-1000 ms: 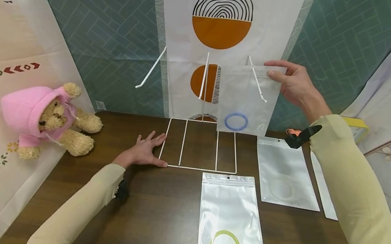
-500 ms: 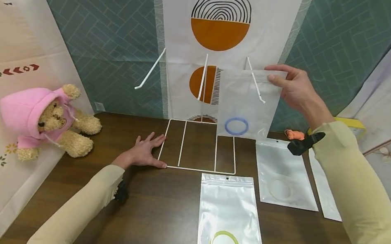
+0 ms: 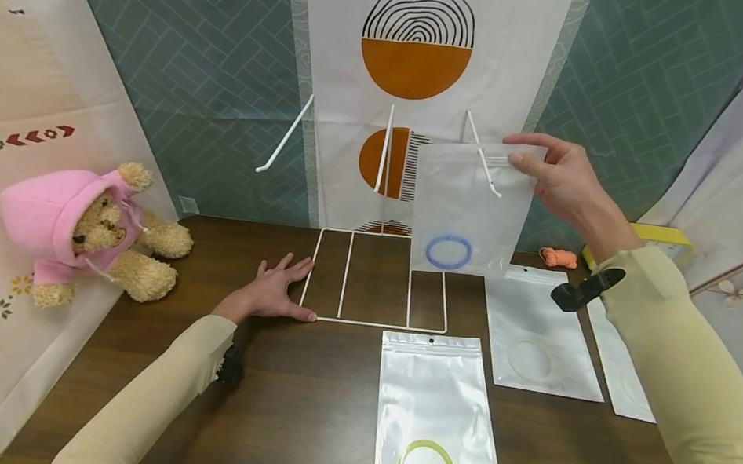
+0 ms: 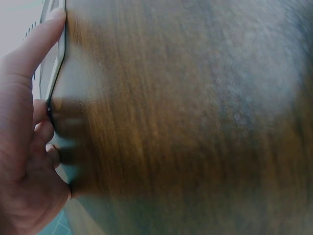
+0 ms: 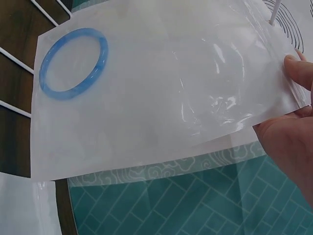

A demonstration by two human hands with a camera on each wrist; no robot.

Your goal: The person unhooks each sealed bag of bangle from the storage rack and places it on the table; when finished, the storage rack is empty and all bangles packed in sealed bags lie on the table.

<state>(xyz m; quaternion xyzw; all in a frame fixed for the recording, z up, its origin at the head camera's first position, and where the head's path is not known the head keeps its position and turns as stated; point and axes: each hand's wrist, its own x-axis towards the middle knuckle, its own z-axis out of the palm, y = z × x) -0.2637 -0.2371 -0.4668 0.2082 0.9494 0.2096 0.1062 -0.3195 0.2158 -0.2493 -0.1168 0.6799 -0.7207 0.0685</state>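
My right hand (image 3: 568, 176) pinches the top right corner of a clear zip bag (image 3: 475, 207) between thumb and fingers. Inside the bag lies a blue bangle (image 3: 449, 252), larger in the right wrist view. The right prong (image 3: 487, 171) of a white wire display rack (image 3: 376, 324) appears to pass through the bag's top edge, its tip in front of the bag. My left hand (image 3: 272, 289) rests with spread fingers at the front left corner of the rack's base. In the left wrist view, its thumb (image 4: 41, 36) lies along the wire.
A silver bag with a yellow-green bangle (image 3: 434, 431) lies in front of the rack. Two more bags, one with a pale ring (image 3: 532, 358), lie to the right. An orange cord bundle (image 3: 558, 257), a yellow box (image 3: 659, 239) and a pink-hooded teddy bear (image 3: 94, 225) stand around.
My right hand and the bag have come lower and forward, the bag's top edge shifting along the prong toward its tip. The left hand stays in place on the rack.
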